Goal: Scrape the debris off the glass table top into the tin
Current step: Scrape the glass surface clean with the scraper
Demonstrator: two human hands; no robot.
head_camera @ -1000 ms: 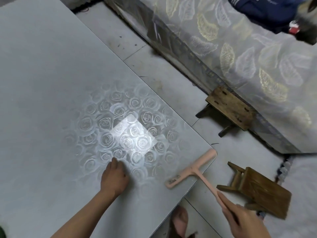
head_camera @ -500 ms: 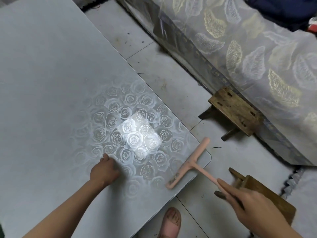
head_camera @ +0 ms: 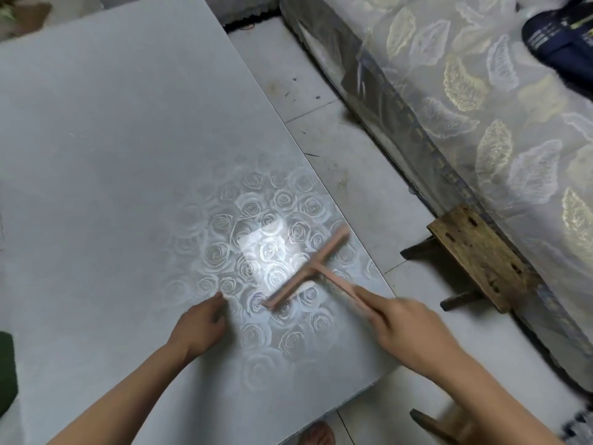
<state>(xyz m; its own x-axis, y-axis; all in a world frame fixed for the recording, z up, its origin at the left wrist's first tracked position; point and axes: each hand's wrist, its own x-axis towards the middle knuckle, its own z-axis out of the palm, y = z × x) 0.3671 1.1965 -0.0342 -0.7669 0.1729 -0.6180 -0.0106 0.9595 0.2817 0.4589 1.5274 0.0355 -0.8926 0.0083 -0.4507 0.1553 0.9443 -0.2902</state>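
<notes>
Beside a grey leaf-patterned cloth cover (head_camera: 481, 130), above a pale tiled floor (head_camera: 340, 175), lies the grey rose-patterned glass table top (head_camera: 128, 149); the left hand (head_camera: 199, 326) rests on it, fingers loosely curled, holding nothing; the right hand (head_camera: 407, 329) grips the handle of a pink T-shaped plastic scraper (head_camera: 308, 268), its blurred blade over the glass near the right edge; a low wooden stool (head_camera: 478, 258) stands on the floor well apart from that edge.
</notes>
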